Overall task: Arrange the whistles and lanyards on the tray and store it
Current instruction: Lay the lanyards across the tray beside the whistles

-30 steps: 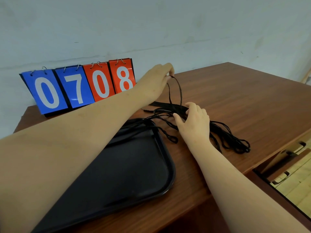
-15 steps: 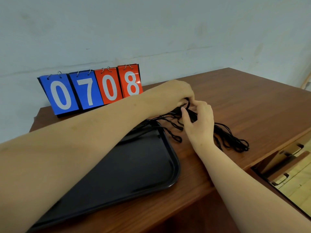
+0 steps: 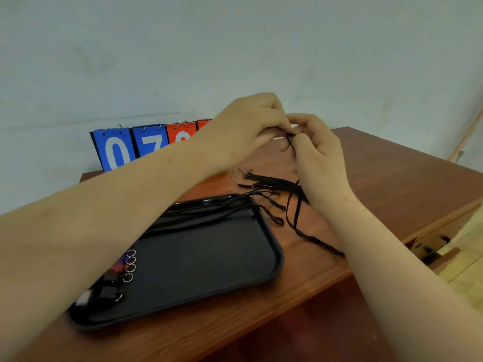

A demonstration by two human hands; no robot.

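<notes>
Head view, looking down on a brown wooden counter (image 3: 392, 184) against a pale wall (image 3: 235, 48).

Just above the middle of the frame: left grip (image 3: 251, 126) and right grip (image 3: 316, 158), fingertips touching, lifted off the counter. Fingers of both curled in, pinching the top of one thin black lanyard (image 3: 290, 140) between them. Narrow on both sides, holding only that cord. From the pinch, hanging down in a long loop past the right wrist, with the low end lying on the wood right of the tray and running under the right forearm.

Just below the right grip, in the middle of the frame: a small pile of more black lanyards (image 3: 271, 182), flat on the counter, ends pointing left, just beside the tray's far corner.

Lower middle and lower left: a black tray (image 3: 277, 257), flat on the counter, near its front edge. Along the tray's far side, a few black cords (image 3: 203, 212) laid out side by side, with twisted ends poking over the rim onto the wood. In the tray's lower left part, partly hidden under the left forearm: a row of whistles (image 3: 117, 267), one blue, one red, some dark, each with a small silver ring (image 3: 130, 267) on the right.

Left of the middle, behind the left forearm: a flip scoreboard (image 3: 117, 150) standing by the wall, blue cards with 0 and 7, then red cards, mostly hidden.

Far right edge: a pale wooden stick (image 3: 467, 134) leaning on the wall.
</notes>
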